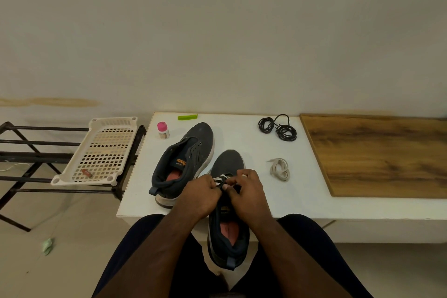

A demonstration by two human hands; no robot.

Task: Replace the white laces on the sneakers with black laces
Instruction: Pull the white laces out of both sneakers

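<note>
The fingers (219,185) of the left hand (202,195) are curled in over the middle of the near sneaker (228,232), pinching a dark lace end, as far as the view shows. The fingers of the right hand (246,190) are curled too, the thumb and forefinger nipping the white lace (221,178) that still crosses the eyelets at the front of the tongue. The two hands almost touch above the shoe; what passes between the fingertips is too small to tell.

The near sneaker is dark grey with a reddish insole, toe pointing away, heel hanging off the desk (242,135) edge towards the person's lap. The second sneaker (183,164) stands just left of it on the desk, angled, with no lace in its eyelets.

To the right of the shoes lies a loose white lace (280,169), folded into a small bundle. Beyond it, near the wall, are the black laces (278,127), two coils side by side.

At the far left corner of the desk stands a small bottle (163,129) with a pink cap, and beside it a green clip (187,117). A wooden board (377,155) covers the right part of the desk. Left of the desk a white plastic tray (101,150) rests tilted on a black rack (29,155).
</note>
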